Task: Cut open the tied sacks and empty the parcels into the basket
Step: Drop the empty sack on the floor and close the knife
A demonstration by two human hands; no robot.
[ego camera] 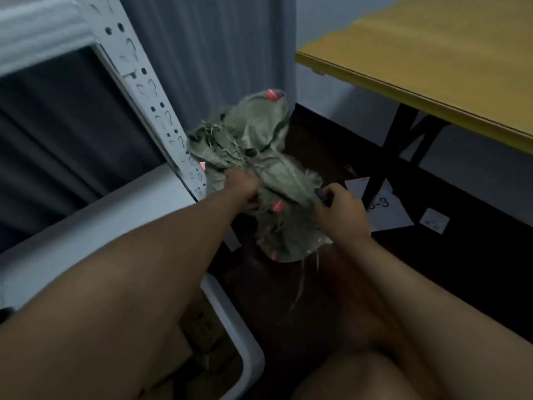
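While you're bent over the dark floor (331,298), you've got stuff crowding in on every side. On your left a white shelf post (144,90) with keyhole slots runs down diagonally, right up against the sack (259,157), and a grey curtain (207,53) hangs behind it. The yellow table (432,67) sits off to the right on black legs (389,157), with some white paper sheets (386,209) on the floor under it, one reading something like "-3". The white basket (230,321) is low on your left, half hidden under your forearm, with brownish parcels (202,327) inside.

The sack is a crumpled green woven thing with red marks and frayed strands, held up between the post and the table, just past the basket's far corner. Your left hand (240,187) is bunched tight round a fistful of it near the middle. Your right hand (341,210) is curled round a dark handle (321,196) pushed against the sack's right edge; honestly can't make out a blade, it's too blurry. Both arms reach forward, left one stretched straight, right one bent at the wrist.
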